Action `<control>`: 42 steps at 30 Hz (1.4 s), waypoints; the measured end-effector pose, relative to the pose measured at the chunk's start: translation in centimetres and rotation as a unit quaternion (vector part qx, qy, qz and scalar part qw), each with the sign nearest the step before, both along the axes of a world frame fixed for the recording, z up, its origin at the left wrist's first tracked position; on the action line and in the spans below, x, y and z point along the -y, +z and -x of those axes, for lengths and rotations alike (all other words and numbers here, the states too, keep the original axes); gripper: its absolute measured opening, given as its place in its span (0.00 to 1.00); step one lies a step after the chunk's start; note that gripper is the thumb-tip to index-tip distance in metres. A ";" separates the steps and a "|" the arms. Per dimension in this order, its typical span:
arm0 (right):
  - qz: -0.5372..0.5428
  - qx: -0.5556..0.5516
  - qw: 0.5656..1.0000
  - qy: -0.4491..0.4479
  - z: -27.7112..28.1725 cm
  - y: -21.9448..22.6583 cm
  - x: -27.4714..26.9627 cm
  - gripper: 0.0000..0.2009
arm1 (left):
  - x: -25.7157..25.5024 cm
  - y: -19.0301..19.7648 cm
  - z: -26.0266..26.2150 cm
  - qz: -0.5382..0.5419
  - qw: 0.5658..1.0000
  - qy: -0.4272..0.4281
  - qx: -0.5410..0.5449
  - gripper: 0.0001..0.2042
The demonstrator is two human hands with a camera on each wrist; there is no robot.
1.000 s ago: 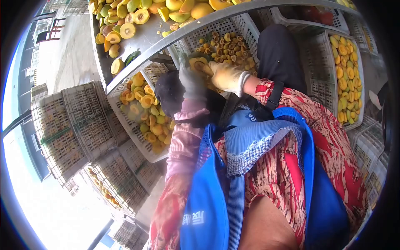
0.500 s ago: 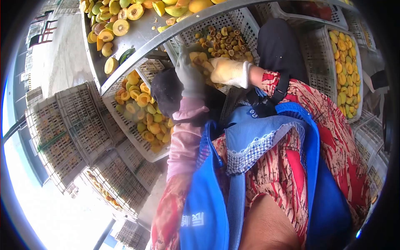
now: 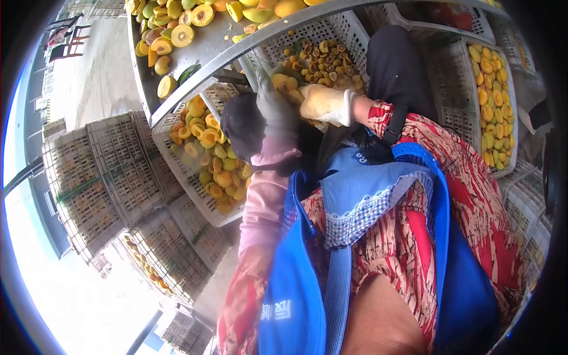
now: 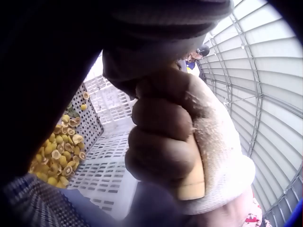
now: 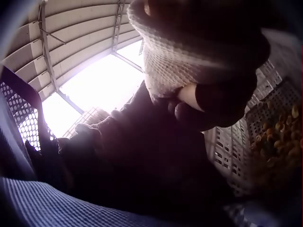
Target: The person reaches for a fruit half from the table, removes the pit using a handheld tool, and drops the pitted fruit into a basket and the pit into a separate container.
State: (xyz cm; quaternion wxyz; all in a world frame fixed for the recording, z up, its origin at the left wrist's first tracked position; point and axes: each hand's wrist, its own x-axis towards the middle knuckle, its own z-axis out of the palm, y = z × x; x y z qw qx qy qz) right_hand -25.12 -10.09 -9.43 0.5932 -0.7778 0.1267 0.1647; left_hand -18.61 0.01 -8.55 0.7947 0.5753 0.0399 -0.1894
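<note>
In the head view my left hand [image 3: 276,99], in a greyish glove, holds a yellow peach half [image 3: 285,83] over a crate. Close against it is my right hand [image 3: 326,105] in a stained white glove. The left wrist view shows the right hand's fingers curled round a pale yellow tool handle [image 4: 191,182], its butt sticking out below the fist. The tool's working end is hidden between the hands. Below them the white crate [image 3: 349,35] holds small cut pieces and pits [image 3: 322,62].
A metal table [image 3: 195,53] with cut peaches stands ahead. A crate of peach halves [image 3: 216,163] sits by the left knee, another crate of fruit [image 3: 494,100] at the right. Stacked crates [image 3: 100,177] stand at far left.
Both hands stay together over the crate with small shifts. A brown pit area showed on the held fruit a second ago; now its visible side is yellow.
</note>
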 end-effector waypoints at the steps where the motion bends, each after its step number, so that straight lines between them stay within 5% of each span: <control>1: -0.002 -0.042 0.999 0.005 0.1 -0.2 -0.2 0.08 | 0.2 0.5 0.2 -0.013 1.000 0.013 0.009 0.22; 3: -0.002 -0.123 0.992 0.012 0.0 2.4 0.1 0.07 | 0.7 1.0 0.5 -0.037 0.998 0.034 0.028 0.22; 6: -0.273 -0.189 0.942 0.040 0.7 4.0 2.3 0.05 | 1.1 1.2 0.1 -0.056 0.994 0.006 0.090 0.18; 10: -0.400 -0.258 0.879 0.034 0.6 4.5 3.8 0.05 | 1.0 2.7 0.3 -0.060 0.987 -0.058 0.134 0.16; 13: -0.306 -0.235 0.923 -0.003 0.8 6.2 3.0 0.05 | 0.9 2.0 0.0 -0.018 0.993 -0.085 0.076 0.16; 15: -0.144 -0.164 0.974 0.065 0.8 5.7 2.4 0.07 | 1.2 2.6 0.3 -0.067 0.990 -0.052 0.110 0.16; 17: -0.301 -0.225 0.927 0.002 0.9 5.0 1.5 0.12 | 1.2 2.7 0.4 -0.079 0.989 -0.030 0.121 0.16; 20: -0.477 -0.259 0.839 0.037 1.3 5.6 3.2 0.15 | 0.6 2.7 0.4 -0.016 0.996 -0.066 0.062 0.17; 23: -0.446 -0.283 0.849 0.014 1.4 6.2 2.7 0.16 | 0.6 2.2 0.5 -0.082 0.984 -0.060 0.146 0.16; 26: -0.552 -0.296 0.779 0.037 1.7 5.4 3.1 0.15 | 0.6 2.9 0.4 -0.088 0.978 -0.094 0.167 0.18; 30: -0.590 -0.283 0.754 0.052 2.5 5.7 3.6 0.11 | 0.0 3.8 0.1 -0.033 0.965 -0.202 0.164 0.18; 33: -0.502 -0.276 0.819 0.037 2.5 6.4 3.4 0.11 | 0.1 4.1 0.6 0.002 0.981 -0.185 0.065 0.18; 34: -0.388 -0.266 0.882 0.002 2.5 7.5 2.8 0.10 | 0.1 3.8 0.5 0.017 0.980 -0.191 0.046 0.17; 37: -0.185 -0.235 0.954 -0.006 3.0 8.3 1.9 0.11 | 0.5 3.9 0.9 0.007 0.982 -0.190 0.024 0.18; 39: -0.458 -0.274 0.844 -0.055 3.5 7.6 1.7 0.13 | 0.7 3.8 1.0 -0.032 0.983 -0.177 0.045 0.19; 41: -0.619 -0.266 0.739 -0.010 3.5 6.5 2.3 0.14 | 0.3 3.8 0.5 -0.038 0.967 -0.214 0.133 0.18; 42: -0.628 -0.277 0.728 -0.001 3.5 6.2 2.6 0.13 | 0.3 4.3 0.5 -0.041 0.959 -0.219 0.175 0.18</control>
